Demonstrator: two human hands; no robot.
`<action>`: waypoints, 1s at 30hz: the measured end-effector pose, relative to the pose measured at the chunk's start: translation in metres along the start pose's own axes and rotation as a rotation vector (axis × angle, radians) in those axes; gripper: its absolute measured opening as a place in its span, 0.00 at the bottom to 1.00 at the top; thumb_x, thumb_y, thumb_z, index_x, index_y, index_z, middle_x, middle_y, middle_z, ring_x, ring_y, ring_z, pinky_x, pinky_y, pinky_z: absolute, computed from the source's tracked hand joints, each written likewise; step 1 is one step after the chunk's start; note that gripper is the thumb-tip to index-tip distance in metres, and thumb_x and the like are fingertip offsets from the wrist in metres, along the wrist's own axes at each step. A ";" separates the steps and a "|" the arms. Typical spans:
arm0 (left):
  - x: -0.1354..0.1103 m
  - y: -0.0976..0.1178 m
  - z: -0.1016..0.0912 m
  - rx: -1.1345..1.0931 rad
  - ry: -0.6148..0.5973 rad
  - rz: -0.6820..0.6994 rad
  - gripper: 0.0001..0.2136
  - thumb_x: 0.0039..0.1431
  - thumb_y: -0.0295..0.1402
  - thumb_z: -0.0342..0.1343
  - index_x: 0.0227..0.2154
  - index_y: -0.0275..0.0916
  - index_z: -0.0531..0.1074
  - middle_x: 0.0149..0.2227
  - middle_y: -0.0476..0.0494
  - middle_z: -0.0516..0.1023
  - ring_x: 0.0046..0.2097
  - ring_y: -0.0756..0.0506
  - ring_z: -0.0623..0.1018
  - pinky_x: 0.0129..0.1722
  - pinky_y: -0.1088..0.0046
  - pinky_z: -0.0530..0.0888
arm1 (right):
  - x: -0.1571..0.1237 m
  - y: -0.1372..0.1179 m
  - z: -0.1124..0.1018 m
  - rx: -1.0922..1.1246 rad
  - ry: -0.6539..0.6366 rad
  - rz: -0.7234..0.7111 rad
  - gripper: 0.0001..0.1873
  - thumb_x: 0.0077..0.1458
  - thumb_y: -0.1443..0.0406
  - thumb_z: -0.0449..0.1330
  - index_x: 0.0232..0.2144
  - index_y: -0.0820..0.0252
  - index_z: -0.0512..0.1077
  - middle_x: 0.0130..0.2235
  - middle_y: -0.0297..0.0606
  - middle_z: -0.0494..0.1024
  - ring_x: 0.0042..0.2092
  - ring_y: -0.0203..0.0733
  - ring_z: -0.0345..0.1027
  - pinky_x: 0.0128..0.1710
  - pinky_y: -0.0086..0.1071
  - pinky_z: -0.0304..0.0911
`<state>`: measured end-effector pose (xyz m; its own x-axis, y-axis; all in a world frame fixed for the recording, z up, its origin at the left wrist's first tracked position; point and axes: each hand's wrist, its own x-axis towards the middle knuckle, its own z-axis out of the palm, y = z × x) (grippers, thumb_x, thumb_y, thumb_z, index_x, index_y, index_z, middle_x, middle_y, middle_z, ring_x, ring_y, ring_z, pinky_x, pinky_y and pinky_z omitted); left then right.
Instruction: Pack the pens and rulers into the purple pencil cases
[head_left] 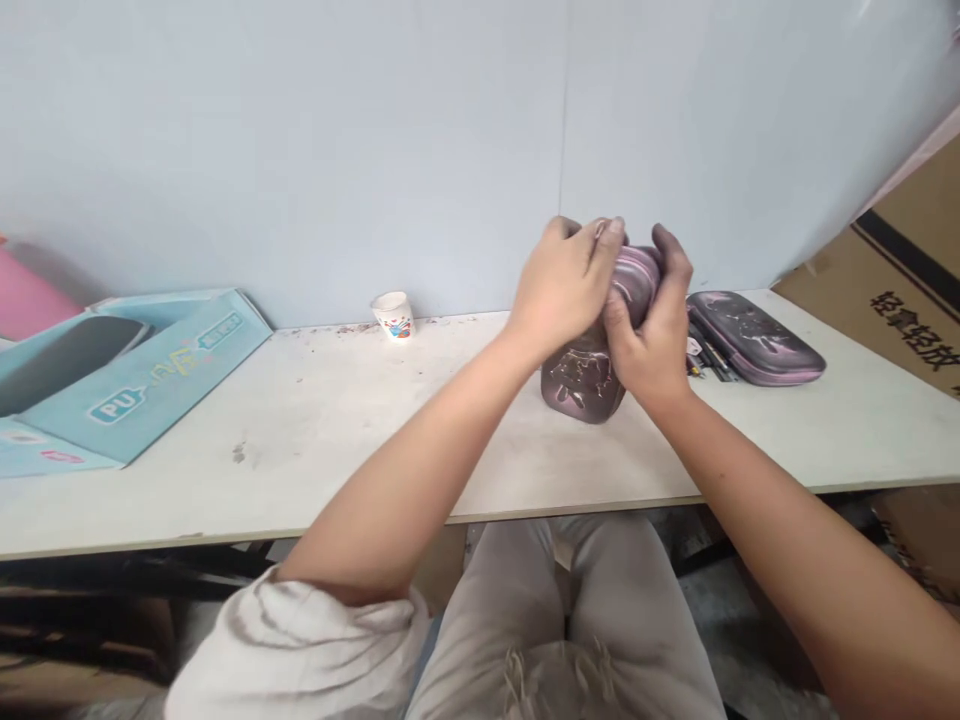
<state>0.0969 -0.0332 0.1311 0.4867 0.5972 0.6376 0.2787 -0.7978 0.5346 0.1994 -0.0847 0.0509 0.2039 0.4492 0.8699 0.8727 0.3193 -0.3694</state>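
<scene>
A dark pencil case [581, 390] with a pink-edged zipper and a printed pattern is raised on end at the tabletop. My left hand [574, 280] is closed on its upper left side, fingers pressed near the zipper edge. On the other side, my right hand [651, 330] wraps around the upper part, thumb in front and fingers behind. Parts of the case are hidden by both hands. Just right of my right hand, a second dark case [757, 335] with a pink edge lies flat beside several pens [716, 360].
A blue cardboard box [187, 370] marked "PU" stands open at the left, with a dark object inside. A paper cup [394, 316] is near the wall. Brown cartons [892, 270] stand at the right. The pale table [337, 440] has its front edge just above my legs.
</scene>
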 end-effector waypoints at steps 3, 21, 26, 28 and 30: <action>0.009 0.001 0.027 -0.082 0.029 -0.060 0.20 0.65 0.38 0.32 0.35 0.39 0.71 0.39 0.46 0.74 0.47 0.46 0.72 0.51 0.68 0.65 | 0.000 0.006 -0.012 -0.088 0.084 0.049 0.30 0.61 0.53 0.35 0.63 0.54 0.35 0.60 0.47 0.53 0.61 0.51 0.49 0.55 0.51 0.52; -0.113 -0.077 0.049 -0.177 -0.020 -0.383 0.33 0.61 0.42 0.40 0.60 0.24 0.34 0.63 0.23 0.40 0.66 0.41 0.43 0.63 0.64 0.47 | -0.067 -0.002 0.023 0.048 -0.261 0.354 0.36 0.57 0.52 0.45 0.61 0.67 0.43 0.61 0.57 0.53 0.62 0.51 0.47 0.56 0.50 0.51; -0.139 -0.109 -0.030 -0.079 0.146 -0.377 0.30 0.62 0.41 0.37 0.60 0.27 0.38 0.63 0.27 0.46 0.65 0.44 0.49 0.62 0.66 0.51 | -0.055 -0.061 0.080 0.212 -0.362 0.248 0.37 0.57 0.53 0.46 0.61 0.68 0.42 0.61 0.57 0.52 0.62 0.51 0.47 0.57 0.48 0.51; -0.157 -0.127 -0.071 0.017 0.204 -0.416 0.29 0.62 0.42 0.37 0.60 0.30 0.41 0.63 0.30 0.48 0.64 0.43 0.51 0.62 0.64 0.51 | -0.057 -0.091 0.111 0.318 -0.443 0.212 0.37 0.56 0.53 0.47 0.61 0.67 0.42 0.61 0.55 0.53 0.62 0.49 0.48 0.57 0.46 0.51; -0.177 -0.148 -0.113 0.125 0.239 -0.494 0.29 0.61 0.44 0.37 0.60 0.31 0.44 0.62 0.30 0.52 0.63 0.42 0.54 0.61 0.61 0.52 | -0.060 -0.121 0.140 0.417 -0.565 0.199 0.38 0.55 0.54 0.49 0.62 0.65 0.43 0.61 0.53 0.54 0.61 0.49 0.50 0.57 0.45 0.52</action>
<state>-0.1235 -0.0114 0.0019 0.0765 0.8927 0.4442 0.5294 -0.4139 0.7406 0.0197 -0.0332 -0.0026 -0.0175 0.8581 0.5132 0.5786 0.4273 -0.6947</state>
